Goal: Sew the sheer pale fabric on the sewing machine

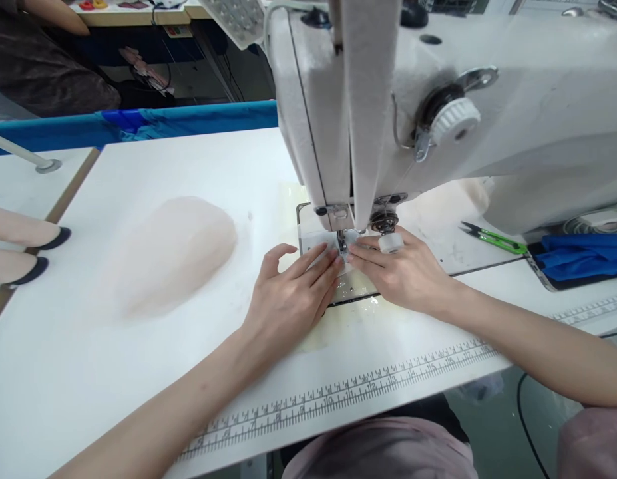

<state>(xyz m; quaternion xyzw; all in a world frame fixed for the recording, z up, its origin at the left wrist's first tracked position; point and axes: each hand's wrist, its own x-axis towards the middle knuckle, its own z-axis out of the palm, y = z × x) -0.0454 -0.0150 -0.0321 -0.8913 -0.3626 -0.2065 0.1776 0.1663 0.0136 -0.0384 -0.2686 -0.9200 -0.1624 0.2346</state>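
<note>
My left hand (293, 293) lies on the sewing machine's bed with its fingers stretched out towards the presser foot (342, 241), its thumb apart. From the other side my right hand (405, 269) reaches in, fingers extended, their tips close to the foot and partly behind a white knob (391, 242). The white sewing machine (318, 113) stands over both hands. Beneath the fingertips is the shiny metal needle plate (355, 287). Whether a thin piece of material lies under the fingers, I cannot make out.
Green-handled thread snips (498, 239) lie right of the machine's needle area, beside a dark tray (542, 269) with blue cloth (585, 256). A printed ruler (333, 402) runs along the front edge. Two beige, black-tipped pieces (18, 246) rest at left. Another person's arm (58, 14) shows behind.
</note>
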